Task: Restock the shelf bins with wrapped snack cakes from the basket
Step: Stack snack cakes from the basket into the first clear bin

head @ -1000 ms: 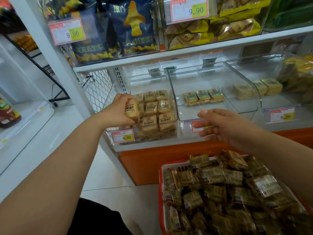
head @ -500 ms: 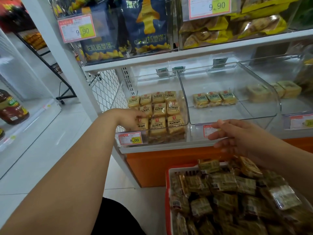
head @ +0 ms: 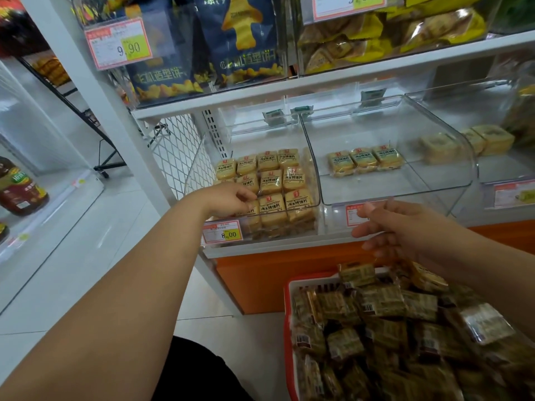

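My left hand [head: 231, 198] reaches into the clear left bin [head: 318, 180], its fingers curled over a wrapped snack cake [head: 254, 211] in the front-left row. Several yellow cakes [head: 272, 180] fill that bin in rows. The middle bin [head: 434, 180] holds three cakes [head: 364, 160] at its back. My right hand [head: 399, 227] hovers with relaxed fingers, holding nothing, just above the red basket [head: 287, 296], which is heaped with wrapped cakes [head: 376, 299].
A third bin at the right holds pale cakes [head: 492, 138]. Price tags [head: 223, 233] hang on the bin fronts. The upper shelf [head: 289, 82] carries blue snack bags and yellow packs. An oil bottle [head: 20, 186] stands on a low shelf at the left.
My left hand has come down from above the bin with the cake and set it in the front-left row. My right hand has sunk a little toward the basket.
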Available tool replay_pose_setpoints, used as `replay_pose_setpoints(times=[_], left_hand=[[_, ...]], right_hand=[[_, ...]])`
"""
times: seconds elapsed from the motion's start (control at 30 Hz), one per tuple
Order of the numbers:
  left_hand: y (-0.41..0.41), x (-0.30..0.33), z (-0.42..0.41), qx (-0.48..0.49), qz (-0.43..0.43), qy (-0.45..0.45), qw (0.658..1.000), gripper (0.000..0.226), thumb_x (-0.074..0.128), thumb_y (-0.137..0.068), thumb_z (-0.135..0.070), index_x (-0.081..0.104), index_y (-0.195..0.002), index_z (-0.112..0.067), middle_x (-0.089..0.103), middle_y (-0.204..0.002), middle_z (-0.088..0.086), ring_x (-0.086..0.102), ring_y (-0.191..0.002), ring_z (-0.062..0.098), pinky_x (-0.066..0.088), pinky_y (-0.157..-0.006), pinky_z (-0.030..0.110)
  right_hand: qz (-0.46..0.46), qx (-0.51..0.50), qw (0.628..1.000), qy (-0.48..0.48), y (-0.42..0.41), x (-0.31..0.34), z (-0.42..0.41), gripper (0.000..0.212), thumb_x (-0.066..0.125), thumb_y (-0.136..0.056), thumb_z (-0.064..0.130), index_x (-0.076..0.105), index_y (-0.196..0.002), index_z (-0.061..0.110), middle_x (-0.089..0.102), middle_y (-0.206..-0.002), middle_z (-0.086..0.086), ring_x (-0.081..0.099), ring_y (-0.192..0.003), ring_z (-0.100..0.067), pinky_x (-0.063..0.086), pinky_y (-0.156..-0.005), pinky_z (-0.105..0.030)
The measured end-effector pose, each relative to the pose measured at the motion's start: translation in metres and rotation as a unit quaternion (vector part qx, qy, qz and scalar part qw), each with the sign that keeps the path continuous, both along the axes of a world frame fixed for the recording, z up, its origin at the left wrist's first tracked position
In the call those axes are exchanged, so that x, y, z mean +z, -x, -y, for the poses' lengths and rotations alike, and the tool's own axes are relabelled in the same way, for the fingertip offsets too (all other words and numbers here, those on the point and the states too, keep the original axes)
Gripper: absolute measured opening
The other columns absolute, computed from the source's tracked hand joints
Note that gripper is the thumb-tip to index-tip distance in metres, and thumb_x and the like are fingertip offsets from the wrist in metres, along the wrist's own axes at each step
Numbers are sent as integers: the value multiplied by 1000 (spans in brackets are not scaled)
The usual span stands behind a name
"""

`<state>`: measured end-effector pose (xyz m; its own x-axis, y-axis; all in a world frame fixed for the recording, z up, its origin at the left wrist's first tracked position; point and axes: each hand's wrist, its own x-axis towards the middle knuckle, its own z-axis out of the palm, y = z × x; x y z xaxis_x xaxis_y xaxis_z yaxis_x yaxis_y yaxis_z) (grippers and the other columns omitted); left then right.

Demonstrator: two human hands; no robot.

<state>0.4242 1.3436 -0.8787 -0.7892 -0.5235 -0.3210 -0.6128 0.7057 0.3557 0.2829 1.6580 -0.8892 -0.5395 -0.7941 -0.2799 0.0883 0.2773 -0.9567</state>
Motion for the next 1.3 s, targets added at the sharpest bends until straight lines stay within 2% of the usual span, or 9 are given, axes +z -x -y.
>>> replay_pose_setpoints(times=[0.13,0.3,0.43,0.57,0.77,1.03,1.17,1.23,1.3], left_hand=[[-7,-5,-2,3,2,-2,1000,48,58,-97,-39,50,-143,-25,46,-149,2,45,-133,20,34,-115,40],[-14,-7,-31,61,-40,78,994,50,50,-100,-46,46,-143,-22,37,-149,16,42,-132,34,35,-112,44],[-20,-6,-86,72,-98,99,988,57,54,-97,-44,38,-147,-21,30,-154,15,40,-135,35,36,-108,44],[-30,-16,-151,25,-209,150,966,50,58,-94,-42,44,-140,-27,37,-147,6,43,-130,28,37,-103,41],[-27,-56,-206,-22,-123,-154,980,24,60,-96,-38,53,-118,-36,58,-117,-15,53,-94,-7,44,-71,16],[-22,-55,-206,-3,-127,-219,967,8,57,-98,-35,56,-103,-41,61,-108,-13,58,-99,3,45,-73,20],[-25,-51,-203,-1,-134,-203,970,10,57,-98,-34,57,-107,-38,61,-109,-13,58,-101,5,48,-80,24],[-25,-47,-197,8,-141,-190,971,17,55,-100,-32,58,-116,-34,60,-118,-12,56,-109,8,48,-90,28],[-26,-42,-190,28,-153,-179,971,26,53,-101,-32,56,-126,-29,56,-123,-12,52,-115,7,42,-92,25]], right_hand=[[-63,21,996,-55,1,-8,-5,16,60,-95,31,62,-108,21,75,-92,1,72,-78,-16,56,-70,-31],[-180,95,965,-163,1,-30,-18,9,64,-94,25,61,-102,25,70,-93,2,69,-77,-11,52,-61,-22],[-338,189,877,-284,-2,-62,-32,18,65,-91,33,60,-108,30,63,-105,10,61,-99,-12,50,-92,-35],[-483,203,795,-304,-2,-98,-45,38,59,-91,41,52,-126,27,59,-122,2,54,-112,-18,47,-95,-36],[-513,292,730,-345,-4,-137,-47,69,54,-93,41,24,-150,17,27,-156,-8,20,-146,-29,38,-110,-47],[-612,261,622,-413,-14,-145,-26,65,61,-90,20,25,-144,11,38,-145,-15,34,-135,-33,50,-95,-40],[-602,217,661,-391,-14,-144,-19,70,62,-89,33,25,-144,11,45,-139,-12,43,-128,-30,48,-97,-39],[-502,152,779,-344,-10,-130,-16,71,62,-85,50,32,-139,14,54,-126,-5,55,-115,-24,50,-95,-38],[-258,83,929,-251,-7,-107,-13,56,60,-88,53,42,-127,16,62,-109,2,65,-96,-16,55,-81,-32]])
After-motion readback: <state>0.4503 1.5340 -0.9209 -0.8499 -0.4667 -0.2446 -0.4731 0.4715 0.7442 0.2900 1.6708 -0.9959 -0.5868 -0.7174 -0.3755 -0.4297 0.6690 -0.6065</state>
